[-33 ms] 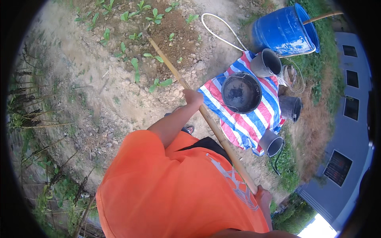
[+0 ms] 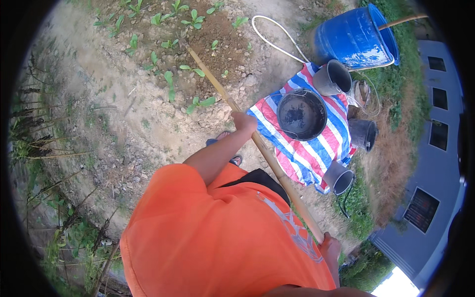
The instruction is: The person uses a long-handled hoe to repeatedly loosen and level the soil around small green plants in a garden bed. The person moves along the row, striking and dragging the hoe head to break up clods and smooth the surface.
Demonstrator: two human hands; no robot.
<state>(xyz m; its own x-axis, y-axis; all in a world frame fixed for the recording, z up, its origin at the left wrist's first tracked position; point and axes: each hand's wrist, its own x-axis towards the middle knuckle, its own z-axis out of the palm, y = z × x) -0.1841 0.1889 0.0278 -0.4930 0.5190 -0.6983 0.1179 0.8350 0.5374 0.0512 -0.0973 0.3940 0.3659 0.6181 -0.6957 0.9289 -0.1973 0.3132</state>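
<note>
The long, yellowish-brown bamboo pole [image 2: 269, 158] shifts slightly rightward.
The bare left hand [image 2: 244, 122], near the centre of the frame, sits a little further right with it; the bare right hand [image 2: 330, 243], at lower right, is slightly higher and further right. Just left of centre, more bare toes [image 2: 223, 134] show beyond the dark blue sandal [image 2: 212, 142].

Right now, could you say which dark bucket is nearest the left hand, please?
The widest-looking bucket, on the striped sheet, right of the left hand; the other three sit farther right.
</note>
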